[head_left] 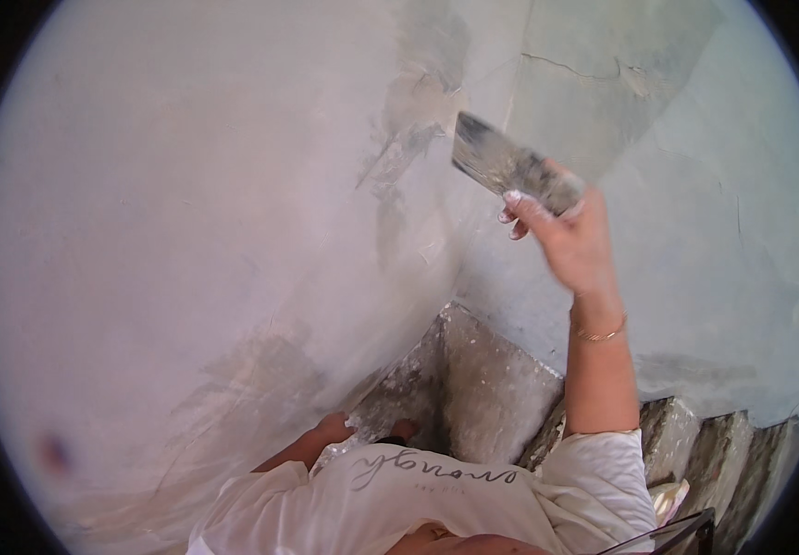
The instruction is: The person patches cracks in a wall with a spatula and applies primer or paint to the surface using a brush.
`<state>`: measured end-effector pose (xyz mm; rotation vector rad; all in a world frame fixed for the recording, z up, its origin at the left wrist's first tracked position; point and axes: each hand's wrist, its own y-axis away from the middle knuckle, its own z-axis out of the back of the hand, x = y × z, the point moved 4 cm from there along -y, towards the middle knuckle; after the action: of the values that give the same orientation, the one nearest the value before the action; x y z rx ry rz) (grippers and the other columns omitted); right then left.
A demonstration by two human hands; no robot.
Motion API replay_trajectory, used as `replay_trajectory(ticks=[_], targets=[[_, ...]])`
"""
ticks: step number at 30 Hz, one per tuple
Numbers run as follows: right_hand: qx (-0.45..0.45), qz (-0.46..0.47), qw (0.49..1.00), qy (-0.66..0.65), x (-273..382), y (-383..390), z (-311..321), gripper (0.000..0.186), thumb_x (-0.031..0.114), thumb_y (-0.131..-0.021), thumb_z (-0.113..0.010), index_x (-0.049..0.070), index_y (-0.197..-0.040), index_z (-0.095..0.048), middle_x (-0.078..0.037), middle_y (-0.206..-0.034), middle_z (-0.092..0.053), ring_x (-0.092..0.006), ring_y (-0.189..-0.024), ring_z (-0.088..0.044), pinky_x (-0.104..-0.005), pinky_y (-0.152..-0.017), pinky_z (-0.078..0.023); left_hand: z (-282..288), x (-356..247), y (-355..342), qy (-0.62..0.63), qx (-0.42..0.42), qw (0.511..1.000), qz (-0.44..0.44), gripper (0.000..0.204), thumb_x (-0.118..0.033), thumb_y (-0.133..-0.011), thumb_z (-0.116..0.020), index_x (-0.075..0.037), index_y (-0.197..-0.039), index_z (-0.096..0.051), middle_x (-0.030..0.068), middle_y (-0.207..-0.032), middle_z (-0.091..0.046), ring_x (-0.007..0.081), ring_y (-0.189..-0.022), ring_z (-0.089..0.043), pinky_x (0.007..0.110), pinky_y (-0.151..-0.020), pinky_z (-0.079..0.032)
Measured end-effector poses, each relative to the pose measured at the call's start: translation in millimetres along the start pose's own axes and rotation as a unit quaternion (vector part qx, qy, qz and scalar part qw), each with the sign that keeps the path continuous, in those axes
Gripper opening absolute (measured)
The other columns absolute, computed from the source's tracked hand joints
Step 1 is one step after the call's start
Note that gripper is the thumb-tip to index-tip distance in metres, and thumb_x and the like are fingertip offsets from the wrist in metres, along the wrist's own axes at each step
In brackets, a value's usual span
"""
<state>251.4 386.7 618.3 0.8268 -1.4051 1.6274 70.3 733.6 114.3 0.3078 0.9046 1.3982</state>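
My right hand (577, 231) is raised in front of the wall corner, its fingers closed round a flat metal putty knife (501, 162). The blade is smeared with grey and points up and left. White residue coats the fingertips, and a thin bracelet circles the wrist. Whether the blade touches the wall cannot be told. Low down on the left, my left hand (333, 429) is beside the left wall, close to my shirt. Its fingers are mostly hidden, and a white-speckled edge shows next to it.
Two pale plastered walls meet at the corner; the left wall (186, 203) bears darker patches, the right wall (732, 250) a crack near its top. Below lies a speckled grey landing (492, 388). Worn stair steps (718, 453) run along the lower right.
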Motion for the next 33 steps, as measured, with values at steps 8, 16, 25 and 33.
replay_trajectory(ticks=[8, 16, 25, 33], targets=[[0.08, -0.019, 0.992, -0.095, 13, -73, -40, 0.021, 0.019, -0.078, -0.076, 0.001, -0.082, -0.066, -0.005, -0.07, -0.065, -0.0101, -0.056, -0.059, -0.0219, -0.048, -0.042, -1, -15, -2, 0.01, 0.004, 1.0, -0.022, 0.061, -0.045, -0.081, -0.063, -0.003, -0.125, -0.057, 0.0224, -0.125, -0.056, 0.0377, -0.117, -0.054, 0.042, -0.101, -0.042], [-0.09, -0.078, 0.979, -0.167, -57, -80, -34, 0.019, 0.013, -0.08, -0.072, 0.0, -0.092, -0.064, -0.007, -0.077, -0.066, -0.0124, -0.056, -0.059, -0.0225, -0.045, -0.041, 0, -3, 2, 0.004, 0.028, 1.0, -0.01, 0.061, -0.044, -0.082, -0.062, 0.0, -0.124, -0.057, 0.0232, -0.124, -0.057, 0.0386, -0.118, -0.052, 0.043, -0.101, -0.041], [-0.001, 0.006, 0.946, -0.324, -2, -37, -23, 0.02, 0.013, -0.085, -0.068, -0.001, -0.098, -0.061, -0.007, -0.082, -0.065, -0.0141, -0.057, -0.059, -0.0223, -0.043, -0.042, -6, -4, -5, -0.018, 0.007, 0.999, -0.03, 0.062, -0.048, -0.082, -0.061, -0.001, -0.122, -0.058, 0.0237, -0.123, -0.057, 0.0387, -0.116, -0.053, 0.043, -0.099, -0.042], [-0.112, -0.146, 0.927, -0.328, -64, -57, -63, 0.02, 0.007, -0.084, -0.067, 0.0, -0.101, -0.059, -0.006, -0.085, -0.064, -0.0134, -0.066, -0.061, -0.0256, -0.046, -0.048, 1, -8, -5, 0.007, -0.023, 0.999, -0.037, 0.06, -0.046, -0.08, -0.064, 0.001, -0.117, -0.061, 0.025, -0.117, -0.06, 0.0394, -0.111, -0.056, 0.043, -0.096, -0.044]])
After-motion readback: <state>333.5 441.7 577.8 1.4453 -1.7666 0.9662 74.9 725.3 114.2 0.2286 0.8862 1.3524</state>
